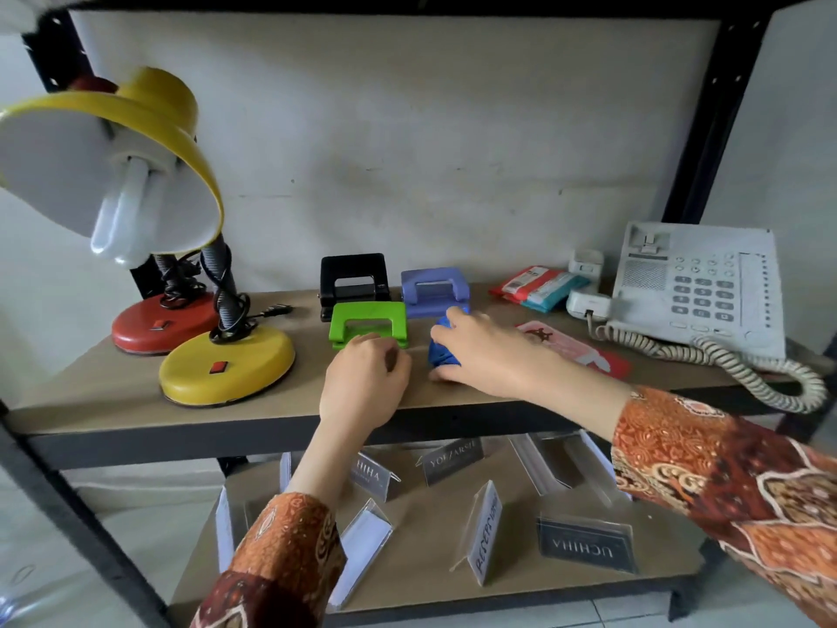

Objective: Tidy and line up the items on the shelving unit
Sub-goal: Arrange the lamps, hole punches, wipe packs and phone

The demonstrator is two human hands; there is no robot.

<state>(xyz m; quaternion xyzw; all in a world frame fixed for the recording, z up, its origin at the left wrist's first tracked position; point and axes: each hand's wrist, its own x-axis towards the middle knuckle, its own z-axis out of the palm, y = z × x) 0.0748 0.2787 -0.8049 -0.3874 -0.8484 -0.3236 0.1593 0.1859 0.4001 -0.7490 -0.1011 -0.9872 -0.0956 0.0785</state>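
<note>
Frame centre: a blue hole punch [441, 349] is gripped by the right hand [482, 351], fingers curled over its top, on the wooden shelf [136, 383]. The left hand [364, 383] is held just in front of the green hole punch [367, 324], fingers curled (contact cannot be told). Behind these, the black hole punch [353, 278] and purple hole punch [434, 290] are set side by side. Yellow lamp [136, 174] at left, telephone [697, 283] at right.
</note>
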